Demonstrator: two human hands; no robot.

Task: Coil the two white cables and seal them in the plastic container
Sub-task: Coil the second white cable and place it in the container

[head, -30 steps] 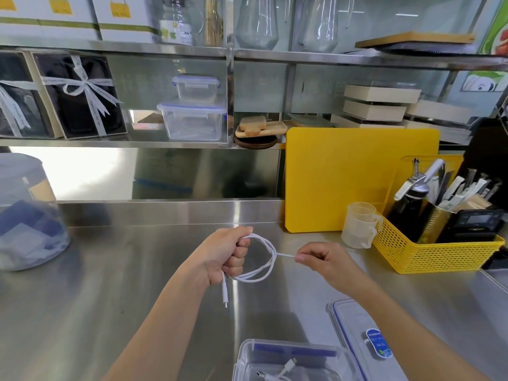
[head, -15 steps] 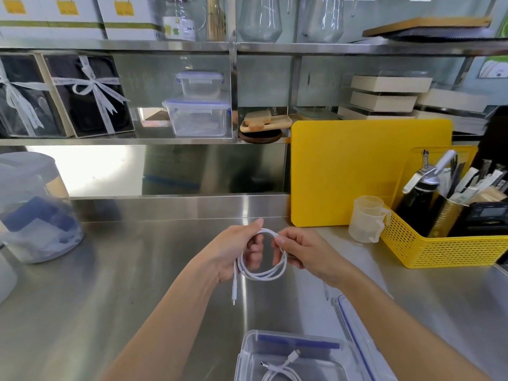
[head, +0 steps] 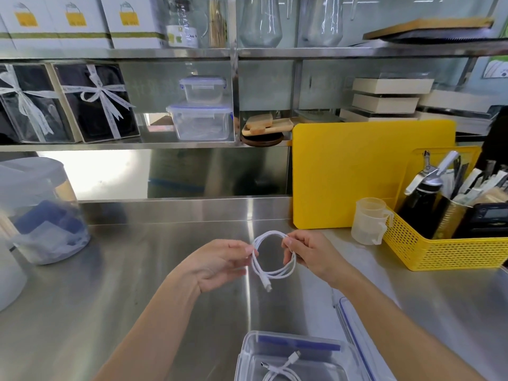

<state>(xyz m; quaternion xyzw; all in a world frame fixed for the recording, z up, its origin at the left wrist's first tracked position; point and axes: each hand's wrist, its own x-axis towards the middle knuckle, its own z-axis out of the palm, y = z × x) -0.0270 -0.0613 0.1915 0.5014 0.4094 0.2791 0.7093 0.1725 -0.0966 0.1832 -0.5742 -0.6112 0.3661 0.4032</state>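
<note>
A white cable point(head: 270, 255) hangs as a round coil above the steel counter, one plug end dangling below it. My left hand point(head: 220, 264) pinches the coil's left side with its fingertips. My right hand point(head: 309, 254) grips the right side, fingers closed around the strands. Below, at the bottom edge, the clear plastic container point(head: 248, 353) stands uncovered with a second coiled white cable point(head: 283, 369) inside. Its clear lid point(head: 354, 328) with a blue seal lies flat on the counter to the container's right.
A yellow cutting board point(head: 357, 171) leans at the back right, with a small measuring cup point(head: 369, 221) and a yellow basket point(head: 445, 251) of utensils beside it. A large translucent jar point(head: 41, 215) stands at the left. Shelves above hold boxes and containers.
The cable went from a partial loop with a strand stretched to my right hand to a full coil held between both hands. The left hand loosened from a fist to a fingertip pinch.
</note>
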